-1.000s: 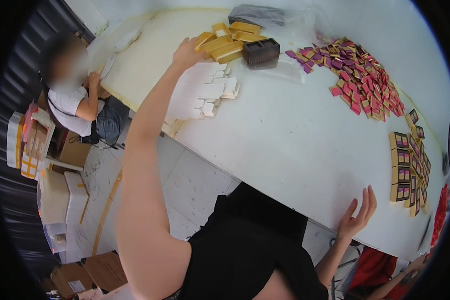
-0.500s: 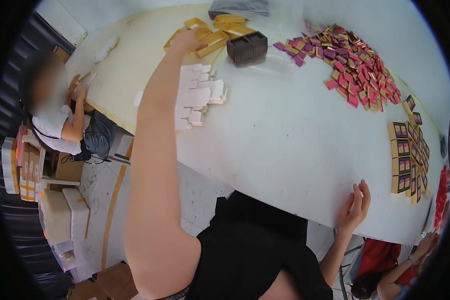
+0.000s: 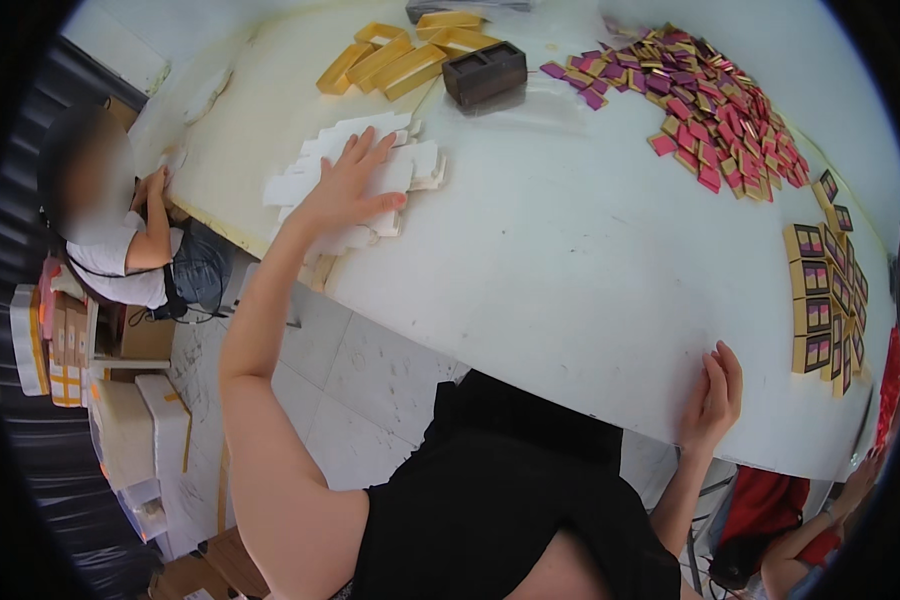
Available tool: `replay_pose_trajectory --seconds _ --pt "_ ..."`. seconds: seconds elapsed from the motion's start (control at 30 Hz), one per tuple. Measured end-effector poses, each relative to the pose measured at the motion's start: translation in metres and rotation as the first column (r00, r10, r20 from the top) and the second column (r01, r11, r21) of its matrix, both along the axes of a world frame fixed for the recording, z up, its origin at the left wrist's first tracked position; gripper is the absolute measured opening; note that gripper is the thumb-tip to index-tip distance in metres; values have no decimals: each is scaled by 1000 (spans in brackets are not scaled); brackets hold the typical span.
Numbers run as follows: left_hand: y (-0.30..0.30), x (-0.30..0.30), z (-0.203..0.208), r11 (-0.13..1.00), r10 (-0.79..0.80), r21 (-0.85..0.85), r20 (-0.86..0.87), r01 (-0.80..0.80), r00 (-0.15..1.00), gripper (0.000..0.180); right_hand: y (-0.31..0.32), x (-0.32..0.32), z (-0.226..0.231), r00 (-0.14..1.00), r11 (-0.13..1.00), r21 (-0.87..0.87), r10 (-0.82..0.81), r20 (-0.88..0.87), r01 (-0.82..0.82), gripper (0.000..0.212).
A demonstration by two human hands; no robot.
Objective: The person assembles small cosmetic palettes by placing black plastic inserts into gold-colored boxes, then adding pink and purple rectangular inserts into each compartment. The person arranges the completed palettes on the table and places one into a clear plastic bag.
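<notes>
My left hand (image 3: 350, 190) lies with its fingers spread over a heap of flat white card pieces (image 3: 422, 158), touching the top ones; its palm hides part of the heap. Just beyond are several gold open-topped card boxes (image 3: 413, 72), grouped together. Beside them stands a dark brown block of trays (image 3: 485, 76) with hollow compartments. At the table's near edge on the right rests my right hand (image 3: 712, 400), fingers loosely curved and nothing visible in it.
The white table (image 3: 530, 270) holds a large pile of small pink, purple and gold pieces (image 3: 705, 110) at the far right. Rows of gold boxes with dark windowed tops (image 3: 815, 300) stand nearer. A co-worker (image 3: 145, 245) sits at the left; another person's arm (image 3: 820, 525) shows lower right.
My left hand has come back from the gold boxes toward me and now lies spread on the white card pieces. My right hand has stayed near the table edge.
</notes>
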State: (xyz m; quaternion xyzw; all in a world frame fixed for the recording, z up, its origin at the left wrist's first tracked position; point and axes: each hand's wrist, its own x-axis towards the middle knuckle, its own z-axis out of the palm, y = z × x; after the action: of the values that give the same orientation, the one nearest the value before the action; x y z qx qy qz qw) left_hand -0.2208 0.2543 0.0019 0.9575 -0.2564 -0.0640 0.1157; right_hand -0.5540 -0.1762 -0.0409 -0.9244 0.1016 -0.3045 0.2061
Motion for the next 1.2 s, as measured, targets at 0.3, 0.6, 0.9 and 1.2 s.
replay_pose_trajectory --seconds 0.3,0.6,0.9,1.2 --pt "-70 9 -13 944 -296 -69 256 323 920 42 -2 -7 -6 998 999 17 -36 49 35 24" --pt "10 76 -34 989 -133 -11 379 148 916 23 -7 -1 0 991 999 -45 11 137 -5 29" --pt "19 64 -36 990 -98 -55 423 134 901 16 -10 -2 4 993 993 109 33 113 -46 29" --pt "46 21 -3 938 295 -274 299 -215 907 75 -113 -51 -9 930 928 -59 -367 11 367 29"
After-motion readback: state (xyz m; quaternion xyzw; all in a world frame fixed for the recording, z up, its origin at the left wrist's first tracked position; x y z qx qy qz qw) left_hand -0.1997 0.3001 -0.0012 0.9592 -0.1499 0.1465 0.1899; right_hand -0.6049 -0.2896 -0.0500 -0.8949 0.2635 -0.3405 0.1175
